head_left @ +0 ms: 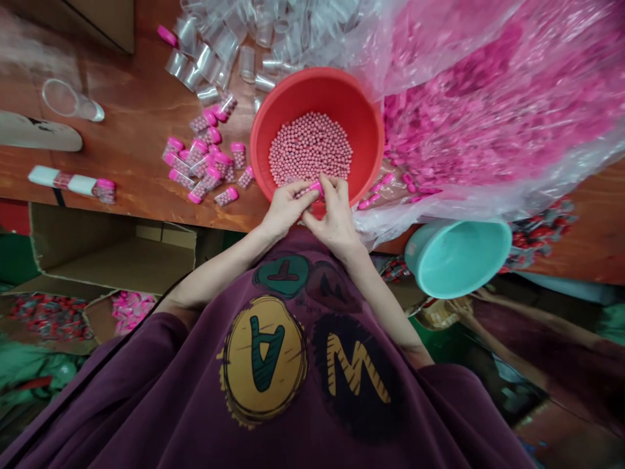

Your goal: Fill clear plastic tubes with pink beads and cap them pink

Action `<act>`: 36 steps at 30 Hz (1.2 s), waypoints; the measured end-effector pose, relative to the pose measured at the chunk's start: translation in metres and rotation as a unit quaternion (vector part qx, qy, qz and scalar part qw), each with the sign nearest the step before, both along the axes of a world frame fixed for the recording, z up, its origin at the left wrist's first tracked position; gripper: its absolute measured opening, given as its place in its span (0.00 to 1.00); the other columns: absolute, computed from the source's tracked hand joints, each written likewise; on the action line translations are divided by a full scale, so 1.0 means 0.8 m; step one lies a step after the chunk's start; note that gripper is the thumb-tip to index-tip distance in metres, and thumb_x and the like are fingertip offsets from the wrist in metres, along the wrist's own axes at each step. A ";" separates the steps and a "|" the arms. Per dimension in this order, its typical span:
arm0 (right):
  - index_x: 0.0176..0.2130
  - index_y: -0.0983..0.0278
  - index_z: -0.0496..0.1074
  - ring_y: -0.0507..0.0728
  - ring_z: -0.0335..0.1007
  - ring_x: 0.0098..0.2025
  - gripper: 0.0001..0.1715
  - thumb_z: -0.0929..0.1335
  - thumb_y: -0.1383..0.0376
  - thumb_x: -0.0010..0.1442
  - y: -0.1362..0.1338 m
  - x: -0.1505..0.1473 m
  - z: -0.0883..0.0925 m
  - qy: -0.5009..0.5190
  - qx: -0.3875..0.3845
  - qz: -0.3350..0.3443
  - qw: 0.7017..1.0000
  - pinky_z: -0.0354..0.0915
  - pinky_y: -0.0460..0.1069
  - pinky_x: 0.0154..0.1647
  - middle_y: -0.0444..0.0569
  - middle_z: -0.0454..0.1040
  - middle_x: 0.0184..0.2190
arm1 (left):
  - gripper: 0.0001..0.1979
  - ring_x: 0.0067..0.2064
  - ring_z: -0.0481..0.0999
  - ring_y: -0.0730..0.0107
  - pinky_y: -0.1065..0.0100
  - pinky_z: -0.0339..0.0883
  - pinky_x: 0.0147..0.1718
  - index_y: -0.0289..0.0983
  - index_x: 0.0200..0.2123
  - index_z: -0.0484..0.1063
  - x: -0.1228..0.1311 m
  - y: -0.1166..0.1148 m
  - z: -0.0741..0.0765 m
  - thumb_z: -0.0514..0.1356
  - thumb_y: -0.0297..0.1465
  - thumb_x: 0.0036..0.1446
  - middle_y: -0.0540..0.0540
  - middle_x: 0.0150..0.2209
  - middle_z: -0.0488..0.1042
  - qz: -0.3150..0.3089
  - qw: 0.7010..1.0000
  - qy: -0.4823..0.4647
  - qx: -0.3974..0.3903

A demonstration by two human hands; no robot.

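Observation:
Over the near rim of a red bowl, my two hands meet at a small clear container of pink beads. My left hand is closed around its body. With thumb and fingers, my right hand pinches the bright pink cap at its end; the fingers hide how far the cap sits on. Inside the bowl lies a heap of small pink beads. Several filled containers with pink caps lie loose on the table left of the bowl.
Empty clear containers are piled behind the bowl. A plastic bag of pink caps spreads to the right. A turquoise basin sits at the table edge, near a co-worker's hands. An open cardboard box stands below left.

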State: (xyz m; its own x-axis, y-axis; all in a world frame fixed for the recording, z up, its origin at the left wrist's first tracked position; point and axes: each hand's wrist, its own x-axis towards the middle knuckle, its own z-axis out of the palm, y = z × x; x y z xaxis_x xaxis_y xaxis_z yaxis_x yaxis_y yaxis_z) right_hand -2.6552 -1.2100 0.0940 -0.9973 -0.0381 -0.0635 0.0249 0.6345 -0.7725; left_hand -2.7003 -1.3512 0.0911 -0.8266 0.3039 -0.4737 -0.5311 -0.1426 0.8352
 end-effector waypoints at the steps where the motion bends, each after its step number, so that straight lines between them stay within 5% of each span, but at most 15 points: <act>1: 0.73 0.62 0.60 0.70 0.64 0.68 0.45 0.72 0.64 0.62 -0.002 0.000 -0.001 0.000 0.023 0.003 1.000 0.67 0.71 0.71 0.62 0.66 0.63 | 0.11 0.32 0.73 0.75 0.72 0.68 0.33 0.36 0.41 0.83 0.004 0.003 -0.001 0.70 0.38 0.63 0.48 0.34 0.79 0.012 1.000 -0.006 0.003; 9: 0.74 0.62 0.52 0.72 0.60 0.72 0.49 0.71 0.61 0.60 0.001 -0.001 -0.021 0.039 0.043 0.009 0.998 0.59 0.74 0.75 0.64 0.63 0.68 | 0.11 0.36 0.76 0.75 0.73 0.72 0.40 0.36 0.45 0.83 -0.003 -0.007 0.001 0.73 0.31 0.59 0.48 0.39 0.81 -0.027 0.996 -0.049 0.072; 14: 0.67 0.63 0.62 0.69 0.68 0.64 0.39 0.71 0.63 0.59 0.007 -0.003 -0.019 0.083 0.029 0.029 0.996 0.68 0.71 0.68 0.61 0.70 0.60 | 0.09 0.31 0.76 0.75 0.73 0.71 0.33 0.36 0.45 0.82 -0.002 -0.010 0.001 0.71 0.30 0.61 0.48 0.36 0.80 -0.035 0.993 -0.087 0.077; 19: 0.69 0.63 0.58 0.69 0.67 0.66 0.43 0.72 0.62 0.59 0.000 -0.002 -0.026 0.053 0.026 0.020 0.998 0.68 0.69 0.70 0.63 0.69 0.63 | 0.04 0.29 0.74 0.75 0.73 0.69 0.30 0.37 0.42 0.81 0.007 -0.004 -0.009 0.68 0.29 0.63 0.49 0.33 0.79 -0.008 0.996 -0.080 0.036; 23: 0.74 0.67 0.53 0.72 0.59 0.73 0.46 0.70 0.61 0.63 -0.009 0.000 -0.034 0.033 0.030 0.008 0.999 0.60 0.72 0.75 0.67 0.62 0.69 | 0.10 0.38 0.78 0.72 0.70 0.74 0.41 0.36 0.45 0.80 0.011 0.002 -0.014 0.65 0.23 0.60 0.47 0.39 0.82 0.037 0.999 0.003 -0.035; 30: 0.69 0.69 0.59 0.73 0.69 0.63 0.38 0.67 0.64 0.64 -0.007 -0.003 -0.032 0.004 0.099 0.025 0.995 0.68 0.74 0.67 0.67 0.70 0.59 | 0.10 0.38 0.77 0.70 0.68 0.73 0.42 0.37 0.47 0.81 0.024 0.006 -0.023 0.64 0.26 0.63 0.48 0.38 0.81 0.037 0.992 0.065 -0.099; 36: 0.66 0.70 0.63 0.73 0.72 0.57 0.35 0.68 0.63 0.63 -0.008 -0.007 -0.026 -0.014 0.152 0.075 0.985 0.73 0.71 0.60 0.67 0.73 0.56 | 0.09 0.41 0.79 0.68 0.67 0.73 0.44 0.36 0.46 0.82 0.028 0.003 -0.032 0.65 0.27 0.62 0.47 0.40 0.83 0.049 0.993 0.030 -0.102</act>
